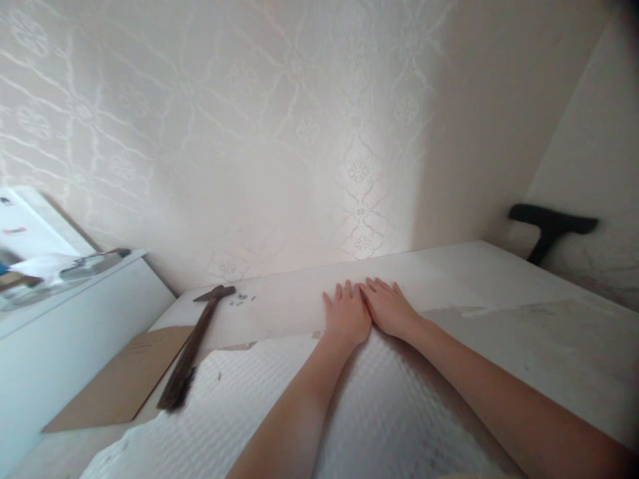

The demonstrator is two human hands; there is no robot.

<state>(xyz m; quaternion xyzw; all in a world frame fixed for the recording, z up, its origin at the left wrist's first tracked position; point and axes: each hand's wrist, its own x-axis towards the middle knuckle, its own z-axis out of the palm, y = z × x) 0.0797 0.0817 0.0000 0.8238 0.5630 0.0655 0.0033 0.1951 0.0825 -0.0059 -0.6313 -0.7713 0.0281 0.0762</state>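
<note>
Side by side, my two hands press flat on the white board surface (289, 299) near the wall. My left hand (348, 313) has its fingers spread, pointing toward the wall. Touching it at the thumb side, my right hand (392, 305) also lies palm down with fingers stretched out. Under my forearms spreads a white textured sheet (249, 379). To the left lies a hammer (197, 339) with a dark wooden handle, its head toward the wall. Several small metal pieces (242, 298), perhaps nails, are scattered beside the hammer head.
A flat brown cardboard piece (120, 379) lies left of the hammer. Farther left stands a white cabinet (100, 313) with assorted items on top. A black T-shaped handle (552, 223) rises at the right edge. Patterned wallpaper (279, 146) covers the wall behind.
</note>
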